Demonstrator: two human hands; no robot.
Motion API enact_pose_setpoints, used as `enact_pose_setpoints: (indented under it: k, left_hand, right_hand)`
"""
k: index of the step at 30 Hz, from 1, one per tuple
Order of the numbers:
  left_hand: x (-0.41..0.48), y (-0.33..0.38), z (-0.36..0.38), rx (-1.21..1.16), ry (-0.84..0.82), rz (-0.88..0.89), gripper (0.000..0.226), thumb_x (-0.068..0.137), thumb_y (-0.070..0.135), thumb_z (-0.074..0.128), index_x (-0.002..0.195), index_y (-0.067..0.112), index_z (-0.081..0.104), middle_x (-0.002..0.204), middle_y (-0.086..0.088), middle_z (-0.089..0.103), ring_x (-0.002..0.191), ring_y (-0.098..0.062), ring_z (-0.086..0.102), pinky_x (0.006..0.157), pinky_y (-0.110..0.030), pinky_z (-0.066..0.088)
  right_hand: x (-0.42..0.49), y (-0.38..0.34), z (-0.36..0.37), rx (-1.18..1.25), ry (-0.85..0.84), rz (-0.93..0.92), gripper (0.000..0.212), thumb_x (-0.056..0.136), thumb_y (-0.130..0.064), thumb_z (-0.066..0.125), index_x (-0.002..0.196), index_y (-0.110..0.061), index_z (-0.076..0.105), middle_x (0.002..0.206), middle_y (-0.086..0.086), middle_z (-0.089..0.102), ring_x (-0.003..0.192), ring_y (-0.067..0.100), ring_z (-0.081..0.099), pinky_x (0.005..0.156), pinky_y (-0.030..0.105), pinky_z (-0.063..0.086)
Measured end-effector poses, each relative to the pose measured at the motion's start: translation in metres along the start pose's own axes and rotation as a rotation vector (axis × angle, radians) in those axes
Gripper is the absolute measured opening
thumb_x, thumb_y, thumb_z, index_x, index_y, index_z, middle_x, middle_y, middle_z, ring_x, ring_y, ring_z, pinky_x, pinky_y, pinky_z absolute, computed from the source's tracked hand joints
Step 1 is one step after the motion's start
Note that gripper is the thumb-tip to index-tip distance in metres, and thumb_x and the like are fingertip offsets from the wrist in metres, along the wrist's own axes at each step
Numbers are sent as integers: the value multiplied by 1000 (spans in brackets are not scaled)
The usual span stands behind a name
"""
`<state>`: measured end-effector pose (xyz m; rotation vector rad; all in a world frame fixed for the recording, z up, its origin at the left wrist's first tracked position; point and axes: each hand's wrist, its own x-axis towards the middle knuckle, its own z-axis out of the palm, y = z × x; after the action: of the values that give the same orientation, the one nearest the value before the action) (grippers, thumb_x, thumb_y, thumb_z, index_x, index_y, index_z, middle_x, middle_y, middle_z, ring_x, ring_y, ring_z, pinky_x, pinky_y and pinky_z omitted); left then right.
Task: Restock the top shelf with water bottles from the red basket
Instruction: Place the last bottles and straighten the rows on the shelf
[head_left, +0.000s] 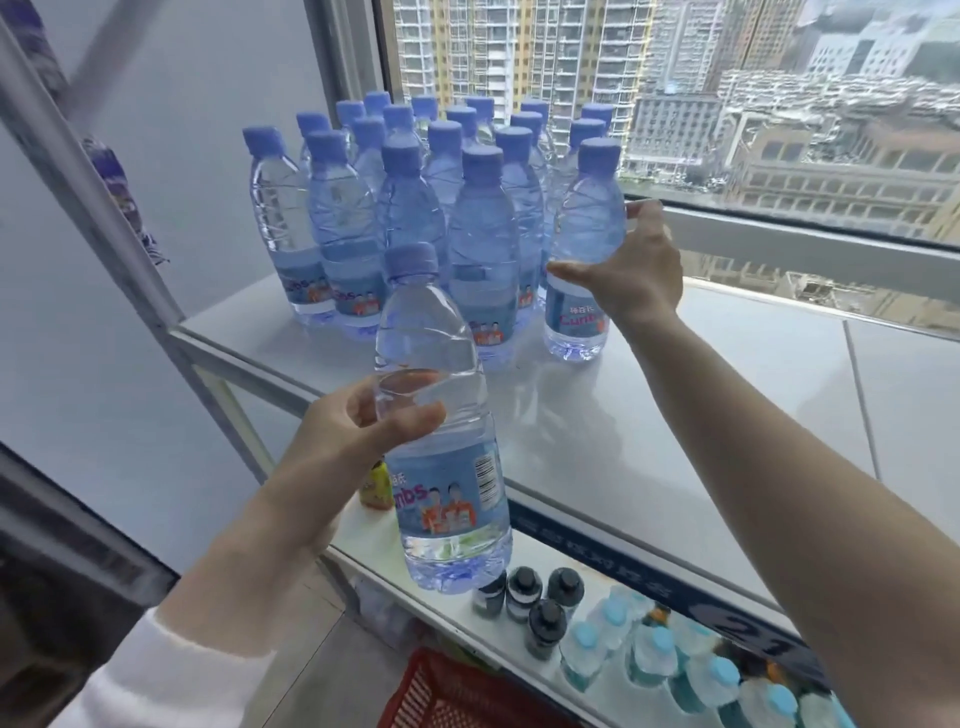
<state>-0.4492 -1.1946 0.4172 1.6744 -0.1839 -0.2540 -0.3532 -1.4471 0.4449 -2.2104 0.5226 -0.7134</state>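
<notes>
Left hand (358, 434) grips midair bottle (447, 499); right hand (641, 275) clasps shelf bottle (589, 218).

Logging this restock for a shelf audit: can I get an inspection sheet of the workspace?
Surface: top shelf, white, glossy.
Job's things: bottle group upright at back left; end bottle standing at its right; spare bottle in the air; red basket at bottom edge, contents hidden.
Clutter: lower shelf holds black-capped bottles, pale-blue-capped bottles, yellow item.
Hands: left hand grips the spare bottle; right hand holds the end bottle.
Cables: nothing seen.
Surroundings: window onto high-rises.
</notes>
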Motion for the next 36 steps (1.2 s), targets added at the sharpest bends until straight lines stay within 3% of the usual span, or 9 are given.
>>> enact_pose_setpoints:
  k: [6, 17, 21, 24, 26, 29, 32, 36]
  left_hand:
    - [4, -4, -7, 27, 11, -5, 71, 43, 52, 72, 109, 26, 66, 106, -1, 72, 103, -18, 66, 97, -43, 47]
    - [10, -7, -8, 2, 10, 11, 70, 42, 52, 72, 106, 25, 67, 105, 0, 73, 102, -16, 67, 92, -36, 49]
    - [13, -8, -4, 8, 0, 17, 70, 41, 52, 73, 106, 26, 67, 105, 0, 72, 102, -16, 66, 93, -37, 49]
    - [16, -4, 0, 17, -27, 26, 74, 42, 52, 74, 109, 23, 67, 104, 0, 73, 100, -15, 67, 95, -39, 49]
    - [23, 2, 5, 23, -42, 48, 76, 41, 50, 75, 111, 22, 65, 100, 1, 74, 96, -12, 69, 89, -33, 51]
    - [35, 18, 19, 36, -86, 103, 75, 44, 42, 84, 113, 18, 63, 96, 5, 74, 91, -6, 69, 79, -19, 51]
    - [46, 33, 35, 75, -137, 168, 51, 51, 38, 82, 98, 26, 67, 89, 10, 74, 85, -3, 69, 73, -14, 53]
    - [62, 40, 49, 169, -135, 266, 41, 46, 43, 85, 82, 34, 67, 93, 0, 74, 93, -21, 68, 85, -33, 53]
  right_hand:
    - [4, -2, 15, -2, 69, 1, 84, 54, -47, 84, 120, -16, 43, 120, 6, 56, 111, 25, 55, 81, 34, 43]
    - [3, -3, 22, -85, 82, -22, 86, 56, -53, 81, 123, -16, 39, 123, 8, 52, 113, 27, 52, 81, 34, 42]
    - [4, -3, 13, -28, -51, -19, 91, 61, -57, 76, 130, -15, 34, 130, 10, 43, 121, 25, 44, 93, 34, 40]
    - [-7, -8, -9, 149, -36, -32, 90, 65, -58, 72, 133, -13, 33, 131, 11, 39, 122, 23, 44, 103, 33, 38]
    - [-21, -20, -28, 298, -81, -72, 81, 64, -59, 71, 125, -15, 41, 123, 7, 49, 112, 20, 53, 99, 38, 44]
    - [-44, -46, -55, 364, -362, -138, 79, 51, -63, 65, 115, -18, 55, 108, -2, 61, 100, 11, 61, 86, 35, 54]
    - [-54, -58, -70, 346, -497, -195, 79, 49, -57, 66, 114, -13, 62, 104, -3, 66, 96, 9, 64, 74, 26, 58]
    - [-49, -54, -74, 326, -419, -190, 79, 47, -53, 75, 110, -7, 63, 104, 5, 67, 92, 15, 65, 65, 27, 55]
